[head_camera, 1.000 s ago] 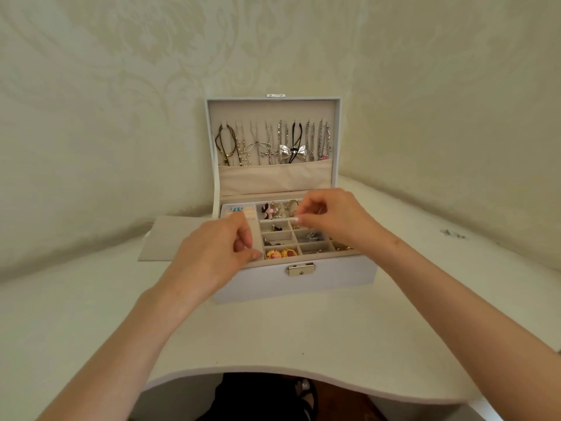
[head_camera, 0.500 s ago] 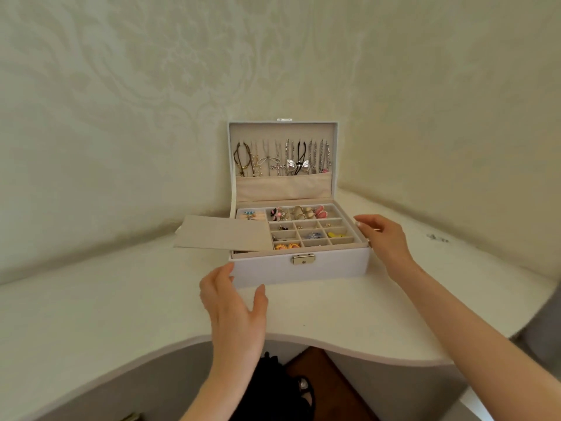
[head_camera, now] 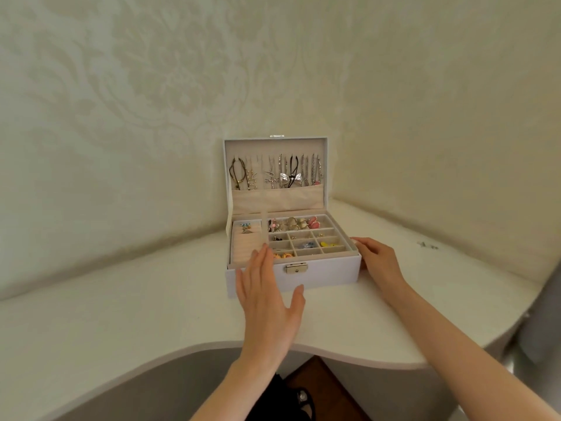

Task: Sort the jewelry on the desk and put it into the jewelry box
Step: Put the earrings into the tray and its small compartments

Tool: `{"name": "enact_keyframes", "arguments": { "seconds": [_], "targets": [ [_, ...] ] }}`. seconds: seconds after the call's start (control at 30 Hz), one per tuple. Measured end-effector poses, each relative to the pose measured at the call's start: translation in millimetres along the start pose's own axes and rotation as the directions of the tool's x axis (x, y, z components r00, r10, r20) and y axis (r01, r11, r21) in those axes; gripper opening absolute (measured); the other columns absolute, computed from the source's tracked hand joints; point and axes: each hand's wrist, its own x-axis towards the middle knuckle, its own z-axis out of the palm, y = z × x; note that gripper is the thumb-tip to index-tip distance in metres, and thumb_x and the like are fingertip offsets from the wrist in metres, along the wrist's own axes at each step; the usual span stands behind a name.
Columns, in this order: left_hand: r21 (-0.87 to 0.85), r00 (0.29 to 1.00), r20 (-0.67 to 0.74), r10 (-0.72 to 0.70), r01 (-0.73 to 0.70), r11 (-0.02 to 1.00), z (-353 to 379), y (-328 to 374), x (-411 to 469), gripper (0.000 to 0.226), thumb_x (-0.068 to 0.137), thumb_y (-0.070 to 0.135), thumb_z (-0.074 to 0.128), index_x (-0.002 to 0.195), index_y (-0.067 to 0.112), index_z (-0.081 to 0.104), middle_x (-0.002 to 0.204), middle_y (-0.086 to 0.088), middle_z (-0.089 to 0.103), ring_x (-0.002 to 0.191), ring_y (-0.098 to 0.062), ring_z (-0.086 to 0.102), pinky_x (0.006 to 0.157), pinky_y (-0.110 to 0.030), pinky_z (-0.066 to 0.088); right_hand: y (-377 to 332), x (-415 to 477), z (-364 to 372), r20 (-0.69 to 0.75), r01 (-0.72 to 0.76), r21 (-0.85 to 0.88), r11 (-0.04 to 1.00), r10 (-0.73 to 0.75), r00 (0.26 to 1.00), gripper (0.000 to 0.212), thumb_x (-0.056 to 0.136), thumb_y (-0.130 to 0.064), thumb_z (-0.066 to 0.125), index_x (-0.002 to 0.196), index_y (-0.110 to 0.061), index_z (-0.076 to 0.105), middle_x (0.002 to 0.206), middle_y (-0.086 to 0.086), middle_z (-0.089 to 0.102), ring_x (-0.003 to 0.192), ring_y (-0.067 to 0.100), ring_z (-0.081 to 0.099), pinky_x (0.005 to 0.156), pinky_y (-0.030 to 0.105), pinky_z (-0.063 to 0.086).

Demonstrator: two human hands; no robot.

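Note:
A white jewelry box (head_camera: 329, 275) stands open on the desk, its brass clasp facing me. Several necklaces (head_camera: 277, 173) hang inside the raised lid above a beige pocket. The grid tray (head_camera: 303, 238) holds earrings and small coloured pieces, and ring rolls (head_camera: 246, 247) fill the left section. A thin beige flap (head_camera: 264, 217) stands on edge between them. My left hand (head_camera: 267, 302) is flat and empty before the box's left front, fingertips at the flap's lower end. My right hand (head_camera: 379, 262) rests against the box's right front corner. A small loose jewelry piece (head_camera: 426, 245) lies at the right.
The white desk (head_camera: 121, 314) fits into a corner of pale patterned walls, with a curved front edge close to me. A dark object (head_camera: 282, 399) sits on the floor under the desk. A grey surface (head_camera: 543, 314) shows at the far right.
The beige flap that lay out to the left on the desk now stands on edge over the tray. My left hand moved forward to the box; my right hand stayed at its right side.

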Motion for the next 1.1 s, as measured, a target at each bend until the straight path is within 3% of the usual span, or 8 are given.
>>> {"name": "enact_keyframes", "arguments": {
  "seconds": [0.13,0.3,0.43,0.57,0.67,0.83,0.97,1.1],
  "targets": [
    [0.057,0.996,0.029,0.079,-0.08,0.995,6.8,1.5,3.7,0.061,0.085,0.039,0.045,0.14,0.018,0.032,0.142,0.004,0.037,0.139,-0.006,0.017,0.113,-0.023,-0.018,-4.4,-4.1,-1.5,0.021,-0.041,0.093,0.995,0.039,0.999,0.019,0.093,-0.025,0.057,0.096,-0.014,0.073,0.092,0.004,0.073,0.077,0.019,0.066,0.073,0.03,0.051],
    [0.165,0.993,0.015,0.113,-0.114,0.98,12.5,-0.7,17.0,0.049,0.08,0.033,0.049,0.124,0.011,0.05,0.12,0.001,0.055,0.123,-0.018,0.044,0.116,-0.029,-0.007,-11.2,-7.4,1.0,0.099,-0.049,0.126,0.991,0.036,0.994,0.021,0.091,-0.03,0.058,0.102,-0.015,0.07,0.096,-0.001,0.069,0.081,0.012,0.063,0.071,0.026,0.048],
    [0.149,0.986,0.065,0.156,-0.164,0.975,15.9,2.5,24.0,0.04,0.085,0.029,0.051,0.122,0.013,0.051,0.118,0.002,0.054,0.119,-0.016,0.045,0.116,-0.027,0.002,-14.0,-2.3,6.0,0.125,-0.091,0.046,0.995,0.085,0.989,0.024,0.089,-0.017,0.058,0.113,-0.017,0.062,0.1,0.0,0.064,0.083,0.012,0.058,0.072,0.026,0.043],
    [0.145,0.973,0.103,0.208,-0.222,0.964,20.8,5.5,26.5,0.036,0.085,0.018,0.06,0.12,0.012,0.054,0.116,-0.001,0.055,0.114,-0.021,0.047,0.106,-0.025,0.021,-21.4,4.1,10.7,0.108,-0.156,-0.026,0.987,0.158,0.982,0.027,0.085,-0.011,0.055,0.112,-0.015,0.06,0.097,0.001,0.061,0.076,0.013,0.055,0.062,0.025,0.04],
    [0.17,0.958,0.176,0.227,-0.257,0.951,21.5,13.6,33.9,0.036,0.091,0.023,0.054,0.126,0.016,0.049,0.122,0.003,0.052,0.117,-0.016,0.045,0.101,-0.022,0.021,-25.3,9.8,13.1,0.09,-0.16,-0.049,0.986,0.163,0.982,0.028,0.084,-0.01,0.057,0.112,-0.014,0.059,0.099,0.004,0.061,0.074,0.012,0.053,0.06,0.024,0.038],
    [0.059,0.922,0.233,0.308,-0.33,0.942,37.4,42.6,48.6,0.033,0.091,0.016,0.052,0.124,0.012,0.049,0.124,-0.002,0.05,0.117,-0.019,0.042,0.097,-0.025,0.03,-19.8,10.9,8.6,0.084,-0.09,-0.082,0.993,0.097,0.992,0.023,0.086,-0.025,0.062,0.107,-0.017,0.062,0.104,0.003,0.067,0.089,0.016,0.061,0.077,0.03,0.048],
    [-0.119,0.835,0.272,0.479,-0.465,0.877,74.6,69.8,47.5,0.029,0.086,0.004,0.051,0.115,0.006,0.054,0.116,-0.007,0.053,0.11,-0.019,0.043,0.092,-0.027,0.036,-8.4,11.2,-24.1,-0.076,0.05,-0.134,0.99,-0.061,0.995,0.025,0.091,-0.038,0.059,0.096,-0.015,0.067,0.099,-0.001,0.069,0.095,0.016,0.063,0.086,0.031,0.048],
    [-0.157,0.777,0.462,0.428,-0.404,0.901,120.7,85.4,47.6,0.039,0.092,0.009,0.046,0.131,0.006,0.043,0.131,-0.01,0.044,0.121,-0.022,0.039,0.097,-0.036,0.037,9.1,22.5,-69.1,-0.216,0.002,-0.433,0.901,-0.107,0.97,0.033,0.095,-0.019,0.052,0.126,-0.007,0.057,0.131,0.011,0.055,0.123,0.025,0.049,0.101,0.031,0.034]
  ]
}}
